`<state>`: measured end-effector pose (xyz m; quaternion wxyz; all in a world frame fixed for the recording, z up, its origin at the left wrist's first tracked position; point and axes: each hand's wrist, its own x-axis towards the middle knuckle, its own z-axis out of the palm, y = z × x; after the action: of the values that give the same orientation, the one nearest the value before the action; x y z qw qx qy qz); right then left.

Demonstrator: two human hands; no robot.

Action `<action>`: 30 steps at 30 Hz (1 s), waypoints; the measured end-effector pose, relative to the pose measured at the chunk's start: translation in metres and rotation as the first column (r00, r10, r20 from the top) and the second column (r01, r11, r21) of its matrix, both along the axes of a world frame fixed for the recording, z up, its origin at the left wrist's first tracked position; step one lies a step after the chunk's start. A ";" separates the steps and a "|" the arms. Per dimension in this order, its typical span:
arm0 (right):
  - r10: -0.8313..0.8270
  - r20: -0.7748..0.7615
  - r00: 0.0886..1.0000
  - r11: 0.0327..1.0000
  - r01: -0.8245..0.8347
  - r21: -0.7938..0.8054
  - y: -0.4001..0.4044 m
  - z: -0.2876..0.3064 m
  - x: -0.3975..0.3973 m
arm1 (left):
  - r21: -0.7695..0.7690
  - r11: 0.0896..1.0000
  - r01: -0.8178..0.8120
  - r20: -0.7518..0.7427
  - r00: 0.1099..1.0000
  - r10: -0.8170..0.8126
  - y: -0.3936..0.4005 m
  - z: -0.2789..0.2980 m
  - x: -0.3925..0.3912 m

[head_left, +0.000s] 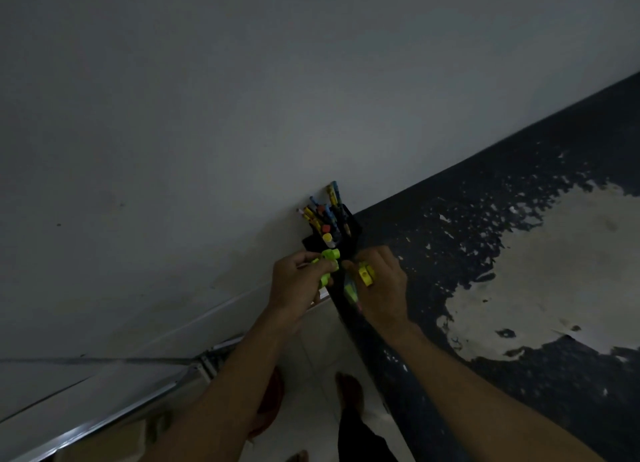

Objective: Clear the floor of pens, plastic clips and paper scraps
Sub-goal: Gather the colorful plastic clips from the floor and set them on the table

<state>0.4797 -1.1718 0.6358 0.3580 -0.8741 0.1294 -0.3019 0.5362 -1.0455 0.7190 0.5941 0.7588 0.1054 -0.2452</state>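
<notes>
Your left hand (300,281) grasps green plastic clips (328,264) just in front of the black pen holder (350,234). Your right hand (381,288) pinches a yellow clip (366,273) and a green one just right of the holder. Pens (325,212) stand packed inside it, against the white wall (242,115), at the worn dark tabletop (485,253) edge.

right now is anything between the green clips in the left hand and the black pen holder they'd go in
Nothing separate blocks it. The left hand holds the bright green plastic clips right at the front rim of the black pen holder. The holder is already crowded with upright pens and pencils, so free space inside looks tight.
</notes>
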 end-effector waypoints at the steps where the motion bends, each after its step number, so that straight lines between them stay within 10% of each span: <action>1: -0.002 -0.006 1.000 0.999 0.002 -0.045 0.001 -0.004 0.000 | -0.001 1.000 -0.011 -0.003 1.000 0.011 0.001 0.000 0.000; 23: 0.103 -0.235 0.966 0.990 -0.076 0.123 -0.015 -0.015 -0.030 | 0.021 0.987 0.162 0.086 0.983 -0.163 -0.023 -0.016 -0.011; 26: 0.051 -0.130 0.990 0.950 -0.008 0.312 -0.026 -0.012 -0.036 | 0.251 0.933 0.259 0.177 0.935 -0.308 -0.026 -0.022 -0.014; 30: -0.100 -0.137 0.986 0.889 0.150 0.433 -0.036 -0.009 -0.035 | 0.712 0.592 0.376 0.173 0.724 -0.668 -0.041 -0.022 -0.014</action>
<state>0.4443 -1.2083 0.6269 0.5191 -0.7751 0.2703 -0.2383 0.5227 -1.0869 0.6973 0.2082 0.9413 -0.1841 -0.1914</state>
